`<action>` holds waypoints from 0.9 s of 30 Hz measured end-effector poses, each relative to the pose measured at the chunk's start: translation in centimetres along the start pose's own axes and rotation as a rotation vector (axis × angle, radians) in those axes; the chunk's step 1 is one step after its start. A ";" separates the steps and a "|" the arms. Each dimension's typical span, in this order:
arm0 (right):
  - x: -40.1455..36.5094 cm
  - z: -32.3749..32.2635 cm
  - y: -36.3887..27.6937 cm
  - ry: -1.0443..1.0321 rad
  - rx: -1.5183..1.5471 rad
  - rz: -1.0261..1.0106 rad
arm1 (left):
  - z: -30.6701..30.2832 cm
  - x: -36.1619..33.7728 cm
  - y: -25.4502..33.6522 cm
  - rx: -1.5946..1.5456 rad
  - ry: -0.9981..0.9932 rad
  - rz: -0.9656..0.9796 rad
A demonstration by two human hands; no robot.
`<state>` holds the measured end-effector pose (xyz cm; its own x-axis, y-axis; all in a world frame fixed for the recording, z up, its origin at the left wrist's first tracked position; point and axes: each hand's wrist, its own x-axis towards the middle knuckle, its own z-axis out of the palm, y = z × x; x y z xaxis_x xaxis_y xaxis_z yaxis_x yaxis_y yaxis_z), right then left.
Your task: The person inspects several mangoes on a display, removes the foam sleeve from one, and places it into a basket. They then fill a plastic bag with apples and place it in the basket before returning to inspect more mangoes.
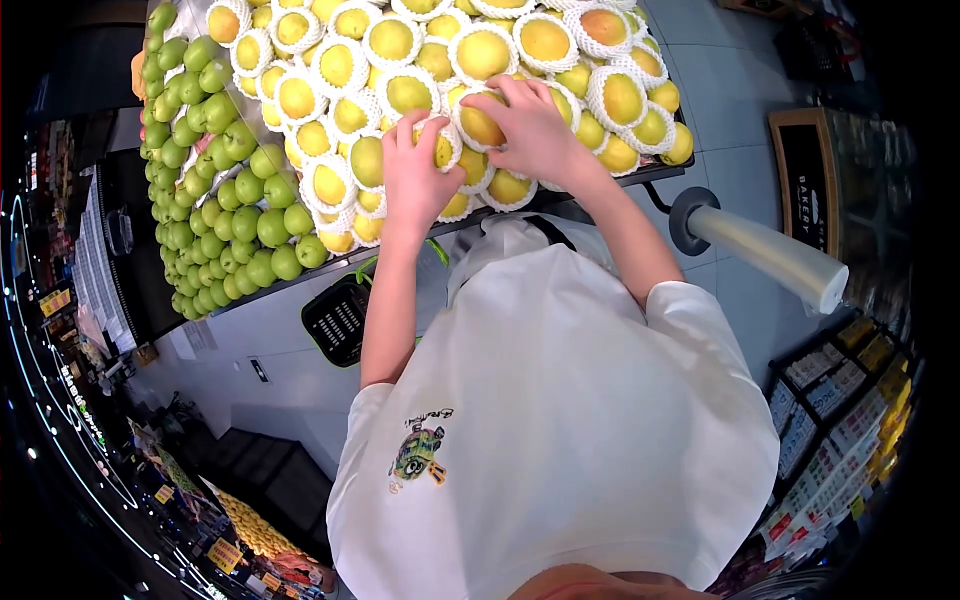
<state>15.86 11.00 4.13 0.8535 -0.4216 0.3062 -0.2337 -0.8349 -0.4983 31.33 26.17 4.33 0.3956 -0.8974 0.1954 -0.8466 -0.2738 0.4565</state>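
Observation:
Yellow fruit in white foam nets covers the display in front of me, packed closely in rows. My left hand is closed around one netted yellow fruit near the front edge, its fingertips over the top of it. Just to the right, my right hand grips another yellow fruit, fingers curled over its far side and thumb at its near side. Both fruits sit among the others, and the hands partly hide them.
Green apples are piled to the left. A black shopping basket with green edging is below the stand's front edge. A roll of clear plastic bags juts out on the right, near a bakery sign.

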 end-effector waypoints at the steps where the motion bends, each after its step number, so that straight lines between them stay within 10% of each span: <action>1: 0.0 0.0 0.0 0.003 0.008 -0.004 | 0.2 -0.2 0.0 -0.023 0.024 0.006; 13: 0.1 0.3 -0.3 -0.057 0.083 0.105 | -1.4 0.0 1.3 0.131 -0.079 0.083; 22: -0.6 -0.1 -0.7 0.033 0.148 0.141 | -1.4 14.2 -3.2 0.177 0.281 0.035; 27: -1.1 0.7 -0.3 0.112 0.137 0.135 | -3.5 17.2 -4.6 0.266 -0.095 -0.065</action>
<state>15.28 11.99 3.42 0.7598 -0.5696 0.3136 -0.2705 -0.7154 -0.6442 43.29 13.23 8.57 0.4278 -0.8998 0.0857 -0.8892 -0.4018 0.2190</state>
